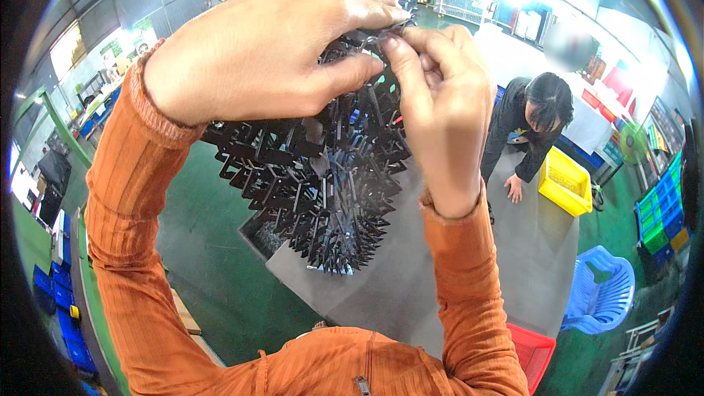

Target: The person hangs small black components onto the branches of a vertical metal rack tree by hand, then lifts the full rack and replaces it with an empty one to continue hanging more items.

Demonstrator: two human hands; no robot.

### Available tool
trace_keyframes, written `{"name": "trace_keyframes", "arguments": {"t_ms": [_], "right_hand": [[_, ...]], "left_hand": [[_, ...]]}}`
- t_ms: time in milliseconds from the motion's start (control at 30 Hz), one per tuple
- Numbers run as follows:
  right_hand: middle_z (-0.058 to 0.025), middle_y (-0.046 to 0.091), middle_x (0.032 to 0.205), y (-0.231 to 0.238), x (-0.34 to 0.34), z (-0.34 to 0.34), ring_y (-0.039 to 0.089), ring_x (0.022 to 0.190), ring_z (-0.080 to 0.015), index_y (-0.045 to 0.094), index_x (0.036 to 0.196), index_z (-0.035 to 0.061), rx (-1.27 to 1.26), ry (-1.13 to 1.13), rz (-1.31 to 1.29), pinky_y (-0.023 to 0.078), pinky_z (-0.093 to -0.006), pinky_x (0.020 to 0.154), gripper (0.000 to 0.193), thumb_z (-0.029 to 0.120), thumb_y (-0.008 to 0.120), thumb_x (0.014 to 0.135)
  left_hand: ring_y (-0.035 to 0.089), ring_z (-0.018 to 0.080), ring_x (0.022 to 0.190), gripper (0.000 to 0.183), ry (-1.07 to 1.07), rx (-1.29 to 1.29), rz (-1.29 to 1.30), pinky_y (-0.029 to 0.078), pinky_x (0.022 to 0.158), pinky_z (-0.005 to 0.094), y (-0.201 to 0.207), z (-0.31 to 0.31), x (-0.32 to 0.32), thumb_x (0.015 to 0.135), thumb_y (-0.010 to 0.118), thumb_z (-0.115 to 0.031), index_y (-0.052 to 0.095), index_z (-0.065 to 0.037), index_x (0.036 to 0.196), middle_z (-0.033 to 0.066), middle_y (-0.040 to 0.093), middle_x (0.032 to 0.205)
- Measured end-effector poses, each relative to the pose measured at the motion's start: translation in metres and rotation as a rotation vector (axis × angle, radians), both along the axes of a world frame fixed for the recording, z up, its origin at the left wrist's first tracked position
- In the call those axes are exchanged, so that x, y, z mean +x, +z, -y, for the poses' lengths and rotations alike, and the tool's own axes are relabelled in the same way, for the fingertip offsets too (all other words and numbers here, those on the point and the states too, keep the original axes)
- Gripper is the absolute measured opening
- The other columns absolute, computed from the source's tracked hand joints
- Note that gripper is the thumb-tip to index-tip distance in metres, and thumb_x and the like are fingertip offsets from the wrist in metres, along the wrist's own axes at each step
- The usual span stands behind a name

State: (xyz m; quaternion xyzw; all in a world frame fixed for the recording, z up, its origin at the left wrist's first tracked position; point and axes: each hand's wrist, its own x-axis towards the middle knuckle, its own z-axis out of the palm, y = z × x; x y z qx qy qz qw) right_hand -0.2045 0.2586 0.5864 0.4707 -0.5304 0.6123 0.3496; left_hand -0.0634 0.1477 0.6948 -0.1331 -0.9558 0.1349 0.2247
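In front of me hangs a dense cluster of black, bracket-like metal pieces (293, 169), in tiers from head height down to just over the grey table (477, 279). At its top my left hand (271, 51) curls its fingers and thumb around the dark upper part, and what lies inside its grip is hidden. Thumb and forefinger of my right hand (444, 95) are pinched together close to the left fingertips. Between them is a small, thin dark piece, too small to name. Both arms are raised.
A co-worker (524, 132) leans over the table at the right, one hand on its top, beside a yellow bin (566, 182). A blue plastic chair (601, 290) and a red basket (529, 356) stand at the right. Under the cluster's left side is a dark tray (260, 235).
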Motion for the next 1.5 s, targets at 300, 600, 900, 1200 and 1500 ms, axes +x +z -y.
{"name": "trace_keyframes", "arguments": {"t_ms": [300,600,900,1200,1500], "right_hand": [[-0.0031,0.075,0.091,0.021,-0.032,-0.023,0.064,0.085,-0.0089,0.078,0.095,-0.0004,0.343,0.840,0.445,0.049,-0.0249,0.081,0.024,0.022,0.070,0.096],[-0.0047,0.068,0.093,-0.003,-0.113,-0.057,0.052,0.073,-0.0053,0.072,0.108,-0.0027,0.388,1.127,0.409,0.045,-0.0227,0.072,0.029,0.025,0.068,0.099],[0.0095,0.053,0.071,-0.034,-0.254,-0.131,0.044,0.062,-0.0019,0.073,0.113,0.0016,0.545,0.502,0.741,0.034,-0.0182,0.059,0.031,0.029,0.068,0.100],[-0.0172,0.077,0.096,-0.060,-0.324,-0.128,0.075,0.092,-0.0340,0.080,0.095,0.0063,1.110,-0.918,0.312,0.057,-0.0432,0.084,0.044,0.048,0.073,0.083],[-0.0100,0.069,0.088,-0.007,-0.064,-0.018,0.066,0.078,-0.0235,0.077,0.097,0.0056,0.094,0.081,-0.146,0.051,-0.0341,0.071,0.014,0.017,0.076,0.089]], "left_hand": [[0.060,0.0394,0.128,0.044,0.051,-0.020,-0.016,0.046,0.110,0.0444,-0.004,-0.003,0.008,0.094,0.066,-0.016,0.062,0.004,0.133,0.0233,0.064,0.136],[0.073,0.0380,0.101,0.050,0.122,0.203,0.170,0.058,0.094,0.0424,0.006,0.004,0.001,0.096,0.059,-0.018,0.056,0.008,0.138,0.0281,0.071,0.115],[0.068,0.0359,0.112,0.055,0.153,0.216,0.092,0.052,0.102,0.0421,0.011,0.021,0.009,0.093,0.061,-0.015,0.053,0.005,0.142,0.0259,0.067,0.125],[0.063,0.0338,0.122,0.061,0.162,0.139,0.066,0.047,0.109,0.0418,0.010,0.021,0.015,0.089,0.063,-0.012,0.049,0.002,0.147,0.0237,0.062,0.134],[0.058,0.0365,0.130,0.067,0.137,-0.088,0.070,0.042,0.115,0.0445,0.015,0.005,0.007,0.080,0.061,-0.003,0.049,0.002,0.146,0.0242,0.058,0.141]]}}
